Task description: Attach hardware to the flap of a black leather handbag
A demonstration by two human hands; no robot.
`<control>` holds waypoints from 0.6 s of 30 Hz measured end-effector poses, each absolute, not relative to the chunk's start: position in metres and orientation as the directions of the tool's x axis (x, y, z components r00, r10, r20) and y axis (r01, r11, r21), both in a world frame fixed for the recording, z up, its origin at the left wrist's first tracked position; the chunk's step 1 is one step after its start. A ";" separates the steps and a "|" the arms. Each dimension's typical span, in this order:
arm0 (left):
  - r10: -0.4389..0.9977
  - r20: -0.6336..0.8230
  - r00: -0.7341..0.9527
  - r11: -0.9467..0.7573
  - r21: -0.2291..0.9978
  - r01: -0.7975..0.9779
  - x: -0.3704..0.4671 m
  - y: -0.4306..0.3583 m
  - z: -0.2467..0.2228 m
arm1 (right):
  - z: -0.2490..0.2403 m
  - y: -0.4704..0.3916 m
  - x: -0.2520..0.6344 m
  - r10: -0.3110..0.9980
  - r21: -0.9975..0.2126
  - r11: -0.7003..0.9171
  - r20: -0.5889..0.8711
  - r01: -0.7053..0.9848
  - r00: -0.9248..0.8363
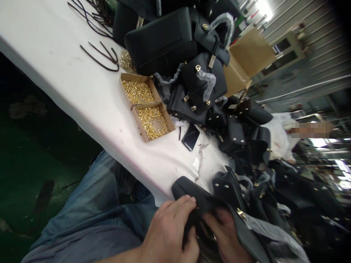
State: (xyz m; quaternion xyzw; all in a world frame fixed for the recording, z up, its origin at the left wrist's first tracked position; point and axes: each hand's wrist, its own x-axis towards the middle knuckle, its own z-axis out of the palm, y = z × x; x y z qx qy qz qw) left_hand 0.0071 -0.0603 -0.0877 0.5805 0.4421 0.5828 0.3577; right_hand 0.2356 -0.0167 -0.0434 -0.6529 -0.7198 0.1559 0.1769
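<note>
A black handbag (189,186) lies at the near edge of the white-covered table, in front of my body. My left hand (170,226) is closed on the bag's near edge, its fingers curled over the black material. Inside the bag's opening is my right hand (225,233), with its fingers bent against the inner side and partly hidden by the bag wall. Gold-coloured hardware (241,213) shows on the bag's right rim, beside a handle wrapped in clear plastic (274,230). Whether a small part sits between my fingers cannot be made out.
Two cardboard trays of small gold metal pieces (133,107) stand on the white table (90,98). A black phone (190,137) lies nearby, with dark cords (101,60) farther off. Many black handbags (161,36) are heaped along the far side. Behind them stands an open cardboard box (246,58).
</note>
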 end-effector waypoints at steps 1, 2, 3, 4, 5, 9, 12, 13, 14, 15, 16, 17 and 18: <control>0.929 0.361 -0.079 -0.353 0.930 0.102 0.009 -0.062 -0.087 | -0.039 -0.023 0.239 0.993 -0.422 0.119 0.027 0.899 -0.119; 0.930 0.358 -0.088 -0.348 0.931 0.108 0.011 -0.063 -0.088 | -0.034 -0.028 0.242 0.986 -0.378 0.159 0.019 0.912 -0.164; 0.934 0.345 -0.096 -0.334 0.936 0.113 0.013 -0.065 -0.088 | -0.030 -0.033 0.244 0.975 -0.329 0.217 0.032 0.919 -0.219; 0.940 0.325 -0.106 -0.313 0.943 0.112 0.014 -0.066 -0.088 | -0.027 -0.037 0.244 0.960 -0.283 0.281 0.072 0.917 -0.272; 0.948 0.299 -0.111 -0.288 0.952 0.106 0.016 -0.067 -0.089 | -0.025 -0.040 0.243 0.938 -0.242 0.345 0.121 0.907 -0.324; 0.974 0.211 -0.088 -0.205 0.976 0.069 0.020 -0.070 -0.087 | -0.025 -0.046 0.230 0.870 -0.090 0.462 0.237 0.882 -0.432; 0.981 0.187 -0.056 -0.183 0.980 0.079 0.020 -0.072 -0.083 | -0.030 -0.049 0.221 0.867 0.040 0.411 0.291 0.911 -0.404; 0.982 0.184 -0.045 -0.179 0.980 0.084 0.020 -0.072 -0.081 | -0.032 -0.050 0.219 0.866 0.099 0.383 0.308 0.918 -0.395; 0.983 0.178 -0.038 -0.174 0.981 0.086 0.020 -0.073 -0.080 | -0.034 -0.052 0.218 0.857 0.170 0.363 0.326 0.916 -0.400; 0.985 0.169 -0.032 -0.166 0.982 0.084 0.019 -0.073 -0.078 | -0.035 -0.053 0.216 0.842 0.246 0.351 0.339 0.903 -0.420; 0.987 0.160 -0.027 -0.157 0.984 0.079 0.018 -0.073 -0.077 | -0.036 -0.054 0.215 0.821 0.316 0.352 0.348 0.881 -0.452; 0.988 0.150 -0.025 -0.148 0.986 0.072 0.018 -0.073 -0.075 | -0.037 -0.054 0.214 0.798 0.369 0.361 0.352 0.856 -0.488; 0.989 0.143 -0.026 -0.141 0.988 0.068 0.017 -0.073 -0.074 | -0.038 -0.054 0.213 0.774 0.411 0.373 0.357 0.832 -0.523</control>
